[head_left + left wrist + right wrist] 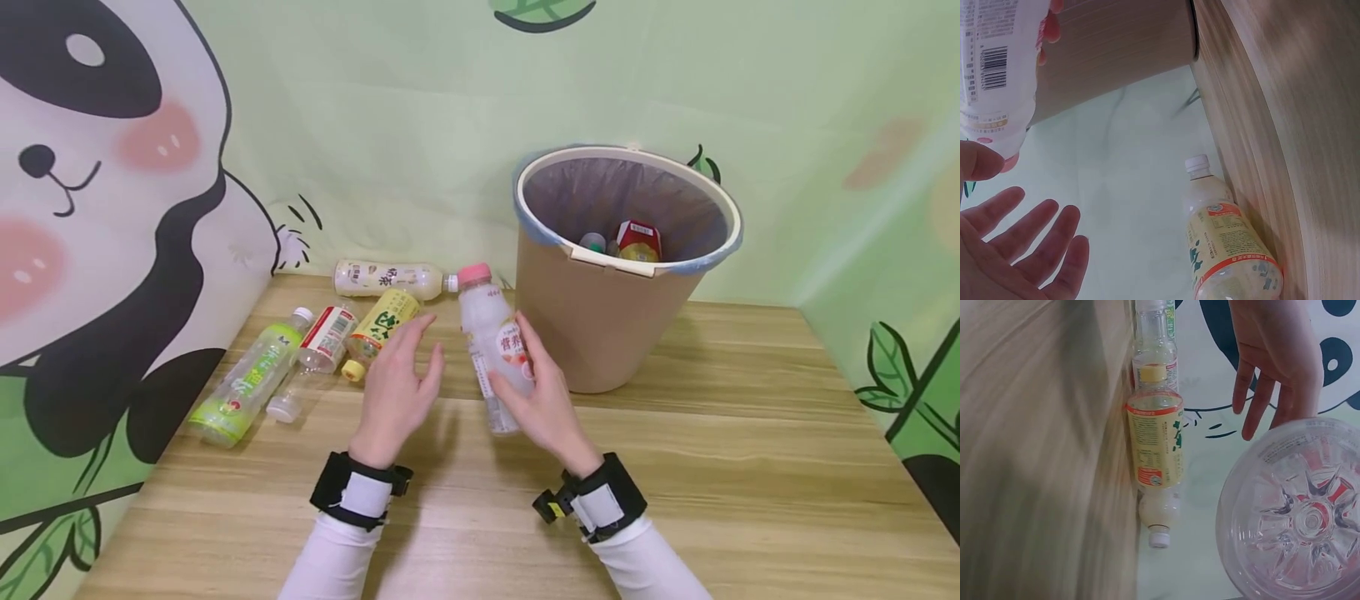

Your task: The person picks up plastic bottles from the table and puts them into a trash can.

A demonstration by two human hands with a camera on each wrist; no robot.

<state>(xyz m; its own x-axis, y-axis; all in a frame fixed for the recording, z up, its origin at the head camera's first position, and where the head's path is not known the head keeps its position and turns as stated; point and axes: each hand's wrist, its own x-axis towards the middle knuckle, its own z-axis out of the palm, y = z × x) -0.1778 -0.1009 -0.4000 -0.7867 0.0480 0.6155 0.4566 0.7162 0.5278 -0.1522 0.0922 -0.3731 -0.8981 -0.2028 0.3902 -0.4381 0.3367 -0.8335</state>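
My right hand (543, 400) grips a whitish plastic bottle with a pink cap (491, 350), its cap end pointing away from me, in front of the bin. In the right wrist view the clear ribbed base of this bottle (1310, 519) fills the lower right. My left hand (401, 387) is held to the left of the bottle, its fingers extended and apart, holding nothing. The left wrist view shows its spread fingers (1041, 250) near the pink cap. Just beyond the left hand lies a yellow-labelled bottle (386, 321) with a yellow cap.
A brown bin (600, 333) with a bag-lined rim stands at the back right, a red carton (639, 242) inside. On the table's left lie a green-labelled bottle (251, 379), a red-and-white-labelled bottle (326, 342) and a cream bottle (390, 279) along the back wall.
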